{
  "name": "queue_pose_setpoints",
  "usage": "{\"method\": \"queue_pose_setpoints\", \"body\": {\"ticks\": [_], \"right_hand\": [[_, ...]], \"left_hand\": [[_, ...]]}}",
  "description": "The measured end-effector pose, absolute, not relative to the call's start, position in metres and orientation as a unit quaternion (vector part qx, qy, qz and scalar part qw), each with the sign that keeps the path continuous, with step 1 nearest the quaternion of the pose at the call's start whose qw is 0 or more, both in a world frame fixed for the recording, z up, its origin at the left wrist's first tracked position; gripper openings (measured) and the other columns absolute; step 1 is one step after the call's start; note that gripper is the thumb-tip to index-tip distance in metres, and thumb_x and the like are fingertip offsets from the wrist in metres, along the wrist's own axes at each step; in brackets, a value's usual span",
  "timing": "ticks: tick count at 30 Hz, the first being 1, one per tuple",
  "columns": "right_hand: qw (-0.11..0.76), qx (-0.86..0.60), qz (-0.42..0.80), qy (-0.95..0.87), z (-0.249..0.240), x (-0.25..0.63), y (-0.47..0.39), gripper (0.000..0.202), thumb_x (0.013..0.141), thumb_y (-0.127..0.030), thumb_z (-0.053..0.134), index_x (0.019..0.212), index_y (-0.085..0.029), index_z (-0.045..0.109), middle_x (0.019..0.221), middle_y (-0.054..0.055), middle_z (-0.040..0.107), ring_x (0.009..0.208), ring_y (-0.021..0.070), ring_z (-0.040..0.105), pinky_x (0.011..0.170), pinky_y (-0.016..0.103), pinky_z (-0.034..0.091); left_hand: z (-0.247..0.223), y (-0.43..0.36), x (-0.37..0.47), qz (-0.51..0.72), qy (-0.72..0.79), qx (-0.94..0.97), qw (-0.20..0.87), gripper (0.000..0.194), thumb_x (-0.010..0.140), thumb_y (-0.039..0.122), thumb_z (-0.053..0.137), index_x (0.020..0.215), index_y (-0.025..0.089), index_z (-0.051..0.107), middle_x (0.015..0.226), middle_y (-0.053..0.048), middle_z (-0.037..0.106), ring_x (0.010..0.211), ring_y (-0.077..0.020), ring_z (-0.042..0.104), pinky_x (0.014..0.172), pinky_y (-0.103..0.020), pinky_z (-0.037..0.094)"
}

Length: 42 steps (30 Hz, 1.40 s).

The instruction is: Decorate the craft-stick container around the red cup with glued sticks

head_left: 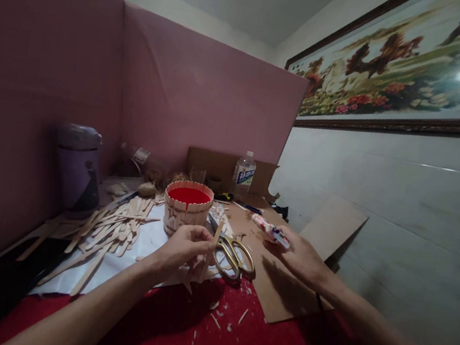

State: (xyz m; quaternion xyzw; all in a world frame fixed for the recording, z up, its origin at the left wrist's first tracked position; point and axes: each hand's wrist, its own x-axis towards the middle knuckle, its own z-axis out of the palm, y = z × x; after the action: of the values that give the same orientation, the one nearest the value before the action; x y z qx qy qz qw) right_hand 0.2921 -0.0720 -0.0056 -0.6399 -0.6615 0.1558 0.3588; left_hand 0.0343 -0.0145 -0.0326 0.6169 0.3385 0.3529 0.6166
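Note:
My left hand pinches a wooden stick held nearly upright, just in front of a round container with stick-covered sides and a red inside. Over the brown cardboard at the right, my right hand is closed around a white tube-like item with red and blue marks; its exact kind is unclear. Gold-handled scissors lie between the hands, their blades partly hidden behind the stick.
A pile of wooden sticks covers white paper at the left, beside a purple cup. Behind stand a clear bottle and low cardboard. Small scraps dot the red cloth. A pen lies further back.

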Motion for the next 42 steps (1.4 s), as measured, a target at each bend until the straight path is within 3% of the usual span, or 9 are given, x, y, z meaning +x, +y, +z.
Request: {"method": "queue_pose_setpoints", "body": {"ticks": [4, 7, 14, 18, 21, 28, 34, 38, 42], "right_hand": [[0.192, -0.653, 0.018, -0.732, -0.021, 0.336, -0.054, 0.034, 0.088, -0.032, 0.039, 0.114, -0.019, 0.058, 0.101, 0.010, 0.069, 0.085, 0.0229, 0.063, 0.076, 0.032, 0.046], [0.105, -0.661, 0.020, -0.743, -0.034, 0.359, -0.053, 0.034, 0.086, -0.030, 0.044, 0.114, -0.018, 0.059, 0.100, 0.010, 0.069, 0.087, 0.0251, 0.063, 0.075, 0.033, 0.046], [0.052, -0.666, 0.006, -0.744, -0.024, 0.355, -0.061, 0.043, 0.090, -0.030, 0.042, 0.128, -0.014, 0.052, 0.120, 0.018, 0.060, 0.105, 0.0292, 0.058, 0.088, 0.039, 0.043], [0.174, -0.598, -0.034, -0.781, -0.013, 0.294, -0.061, 0.030, 0.089, -0.016, 0.037, 0.107, -0.015, 0.061, 0.104, 0.013, 0.064, 0.097, 0.0225, 0.057, 0.086, 0.033, 0.042], [0.158, -0.576, 0.024, -0.801, -0.018, 0.246, -0.056, 0.018, 0.086, -0.018, 0.043, 0.085, -0.017, 0.061, 0.087, 0.008, 0.064, 0.082, 0.0197, 0.057, 0.076, 0.030, 0.042], [0.190, -0.631, 0.154, -0.736, -0.028, 0.219, -0.026, 0.030, 0.060, -0.023, 0.069, 0.087, -0.015, 0.057, 0.083, 0.007, 0.063, 0.080, 0.0237, 0.058, 0.064, 0.029, 0.040], [0.278, -0.656, 0.295, -0.637, -0.026, 0.218, -0.030, 0.036, 0.073, -0.034, 0.059, 0.103, -0.016, 0.050, 0.059, -0.004, 0.053, 0.049, 0.0138, 0.054, 0.047, 0.026, 0.046], [0.429, -0.571, 0.482, -0.508, -0.021, 0.216, -0.069, 0.038, 0.072, -0.054, 0.064, 0.086, -0.022, 0.051, 0.050, -0.009, 0.043, 0.037, 0.0091, 0.043, 0.042, 0.025, 0.047], [0.446, -0.538, 0.564, -0.439, -0.017, 0.213, -0.104, 0.041, 0.069, -0.057, 0.069, 0.078, -0.023, 0.049, 0.058, -0.007, 0.048, 0.042, 0.0070, 0.046, 0.047, 0.022, 0.049]], "left_hand": [[-0.034, -0.014, 0.035, 0.347, 0.319, 0.618, 0.629, 0.031, 0.066, 0.040, 0.072, 0.069, 0.015, 0.053, 0.045, 0.003, 0.057, 0.031, -0.0065, 0.045, 0.034, -0.017, 0.031], [-0.035, -0.014, 0.035, 0.343, 0.316, 0.618, 0.633, 0.030, 0.068, 0.038, 0.071, 0.070, 0.015, 0.053, 0.046, 0.003, 0.057, 0.031, -0.0072, 0.047, 0.033, -0.017, 0.030], [-0.031, -0.015, 0.035, 0.344, 0.319, 0.620, 0.629, 0.026, 0.071, 0.035, 0.069, 0.068, 0.015, 0.053, 0.048, 0.000, 0.060, 0.031, -0.0060, 0.045, 0.033, -0.017, 0.030], [-0.031, -0.017, 0.035, 0.337, 0.320, 0.619, 0.633, 0.020, 0.070, 0.029, 0.067, 0.067, 0.015, 0.053, 0.040, 0.003, 0.054, 0.030, -0.0064, 0.044, 0.033, -0.015, 0.027], [-0.034, -0.017, 0.034, 0.321, 0.290, 0.619, 0.656, 0.016, 0.067, 0.025, 0.067, 0.070, 0.016, 0.054, 0.041, 0.003, 0.055, 0.030, -0.0085, 0.047, 0.032, -0.016, 0.030], [-0.035, -0.021, 0.030, 0.247, 0.239, 0.656, 0.672, 0.019, 0.069, 0.028, 0.068, 0.077, 0.016, 0.055, 0.045, 0.001, 0.058, 0.033, -0.0103, 0.050, 0.029, -0.015, 0.031], [-0.031, -0.021, 0.032, 0.297, 0.265, 0.612, 0.684, 0.017, 0.065, 0.024, 0.066, 0.073, 0.016, 0.053, 0.051, -0.001, 0.063, 0.032, -0.0100, 0.050, 0.030, -0.016, 0.032], [-0.029, -0.019, 0.034, 0.352, 0.281, 0.561, 0.694, 0.023, 0.066, 0.030, 0.069, 0.070, 0.016, 0.051, 0.046, 0.002, 0.060, 0.029, -0.0071, 0.044, 0.029, -0.015, 0.029], [-0.025, -0.018, 0.034, 0.411, 0.274, 0.549, 0.675, 0.027, 0.069, 0.036, 0.069, 0.069, 0.016, 0.050, 0.051, 0.000, 0.062, 0.028, -0.0057, 0.042, 0.028, -0.015, 0.028]]}}
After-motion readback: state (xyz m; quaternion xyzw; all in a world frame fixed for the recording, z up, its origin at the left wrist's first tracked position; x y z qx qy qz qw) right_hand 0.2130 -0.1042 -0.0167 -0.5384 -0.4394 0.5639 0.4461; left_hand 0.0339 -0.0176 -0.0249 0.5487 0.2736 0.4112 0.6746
